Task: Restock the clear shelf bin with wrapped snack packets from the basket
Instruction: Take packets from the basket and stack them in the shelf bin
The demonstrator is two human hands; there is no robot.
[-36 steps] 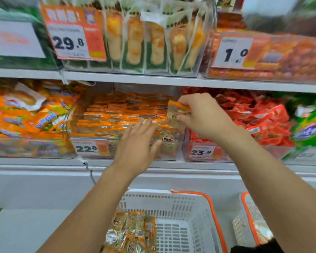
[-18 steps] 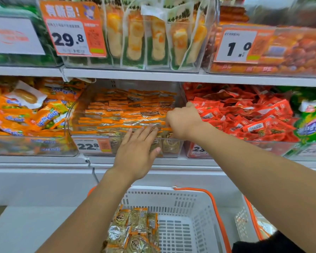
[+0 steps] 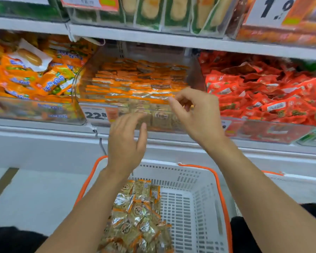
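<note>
The clear shelf bin [image 3: 84,79] on the middle shelf holds rows of orange-edged wrapped snack packets [image 3: 135,81]. My right hand [image 3: 195,114] hovers at the bin's front right rim, fingers loosely curled, holding nothing. My left hand [image 3: 126,141] is just below the bin's front face, fingers straight and relaxed, empty. Below, a white basket [image 3: 199,189] with orange handles holds a pile of the same gold and orange packets [image 3: 137,216] at its left side.
A bin of orange sausage packs [image 3: 35,79] stands left of the clear bin, a bin of red packets [image 3: 263,95] right. A price tag reading 22.8 [image 3: 96,115] hangs on the shelf edge. The upper shelf [image 3: 171,41] overhangs the bin. A second basket [image 3: 274,174] shows at right.
My right hand set its packet into the bin, let go, and drew back to the front rim. My left hand dropped slightly from the bin's front.
</note>
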